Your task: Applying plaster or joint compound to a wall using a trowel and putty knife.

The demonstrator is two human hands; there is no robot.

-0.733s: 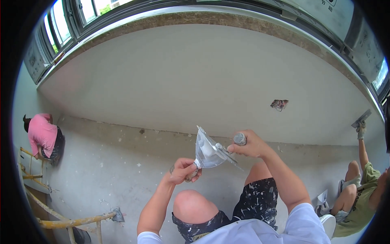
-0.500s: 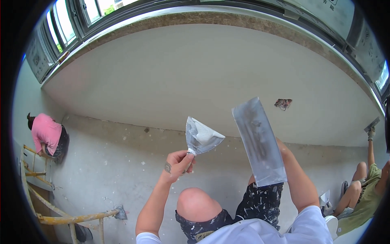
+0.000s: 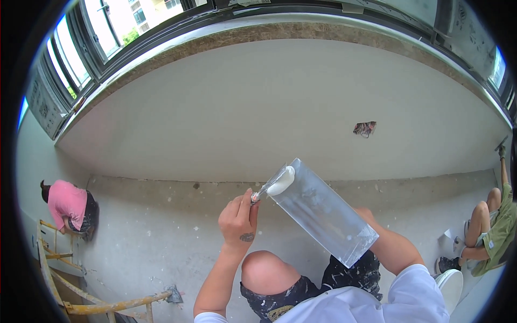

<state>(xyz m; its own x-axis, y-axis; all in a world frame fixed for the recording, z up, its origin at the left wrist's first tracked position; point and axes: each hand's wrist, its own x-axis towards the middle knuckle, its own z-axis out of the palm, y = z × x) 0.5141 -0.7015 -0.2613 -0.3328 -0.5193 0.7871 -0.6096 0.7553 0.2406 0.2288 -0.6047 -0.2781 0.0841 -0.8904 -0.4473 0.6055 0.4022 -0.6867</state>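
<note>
My left hand (image 3: 237,220), closed on the handle of a putty knife (image 3: 272,177), is raised at the middle. The knife's blade tilts against the upper left end of a long steel trowel (image 3: 328,215), with white putty (image 3: 281,182) between them. My right hand (image 3: 363,215) grips the trowel from behind, its fingers mostly hidden by the wide, smeared plate. The trowel slants from the upper left down to the lower right, above my knees.
A pale wall (image 3: 242,113) with a wire-filled hole (image 3: 364,128) runs under windows. A person in pink (image 3: 67,204) crouches left by a yellow scaffold frame (image 3: 97,308). Another person in green (image 3: 495,231) works at right, near a white bucket (image 3: 448,288) and the concrete floor (image 3: 151,231).
My right hand has turned the trowel face up, then tilted it leftward. My left hand has rotated and raised the putty knife, bringing its blade and putty onto the trowel's upper end.
</note>
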